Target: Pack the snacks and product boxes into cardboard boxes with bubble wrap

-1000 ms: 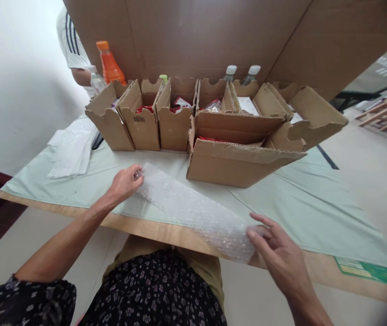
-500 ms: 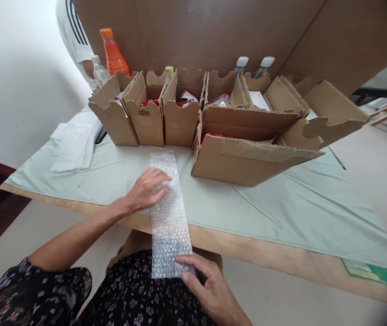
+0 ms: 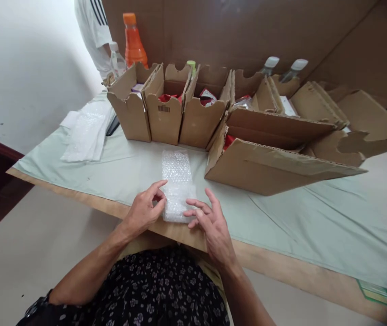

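Observation:
A strip of clear bubble wrap [image 3: 177,168] lies on the green cloth at the table's front edge, its near half folded back over itself. Beside its left edge is my left hand [image 3: 145,206], fingers curved and apart, the tips close to the wrap. My right hand [image 3: 213,222] is at the folded part's right side with its fingers spread. Some of its fingertips lie over the wrap; whether they press on it I cannot tell. Neither hand grips anything visible.
Behind the wrap stands a row of open cardboard boxes [image 3: 166,120] with small packets inside. A wider cardboard box [image 3: 281,170] is to the right. More bubble wrap [image 3: 86,133] lies at the left. An orange bottle [image 3: 135,45] and a person's white sleeve [image 3: 94,27] are at the back.
The bubble wrap's near end, which hung past the table edge, is now folded up onto the rest. My right hand has moved up and forward to the wrap's side; my left shifted slightly nearer me.

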`<move>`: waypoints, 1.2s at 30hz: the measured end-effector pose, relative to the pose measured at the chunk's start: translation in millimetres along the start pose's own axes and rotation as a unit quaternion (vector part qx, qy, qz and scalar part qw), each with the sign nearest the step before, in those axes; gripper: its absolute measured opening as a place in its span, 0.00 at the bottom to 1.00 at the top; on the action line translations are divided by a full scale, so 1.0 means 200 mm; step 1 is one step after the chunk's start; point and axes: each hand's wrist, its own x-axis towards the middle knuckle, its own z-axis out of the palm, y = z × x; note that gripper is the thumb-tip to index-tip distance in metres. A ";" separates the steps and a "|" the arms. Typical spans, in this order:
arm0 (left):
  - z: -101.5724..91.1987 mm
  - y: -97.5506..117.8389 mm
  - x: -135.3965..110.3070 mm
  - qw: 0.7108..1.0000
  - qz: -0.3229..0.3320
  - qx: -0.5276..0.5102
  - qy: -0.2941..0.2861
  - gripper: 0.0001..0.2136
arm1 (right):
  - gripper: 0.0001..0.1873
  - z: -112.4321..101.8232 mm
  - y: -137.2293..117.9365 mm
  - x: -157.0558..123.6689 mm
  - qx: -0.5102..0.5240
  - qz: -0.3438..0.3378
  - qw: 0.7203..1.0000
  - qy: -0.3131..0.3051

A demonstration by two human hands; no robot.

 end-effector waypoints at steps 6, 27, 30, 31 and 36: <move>0.02 -0.09 0.02 0.997 0.030 0.064 0.013 0.21 | 0.13 -0.10 0.03 -0.09 -0.314 -0.228 0.922 -0.004; 0.02 -0.04 -0.15 0.979 0.151 0.136 -0.011 0.11 | 0.11 -0.04 -0.05 0.01 -0.552 -0.321 0.768 -0.034; 0.03 -0.07 -0.08 0.979 0.126 0.157 -0.016 0.13 | 0.11 -0.04 -0.04 -0.04 -0.566 -0.365 0.740 0.016; 0.03 -0.07 -0.06 0.978 0.125 0.168 -0.018 0.13 | 0.11 -0.04 -0.04 -0.05 -0.572 -0.368 0.733 0.008; 0.02 -0.08 -0.05 0.966 0.145 0.215 -0.001 0.12 | 0.13 -0.03 0.01 -0.03 -0.593 -0.341 0.727 -0.061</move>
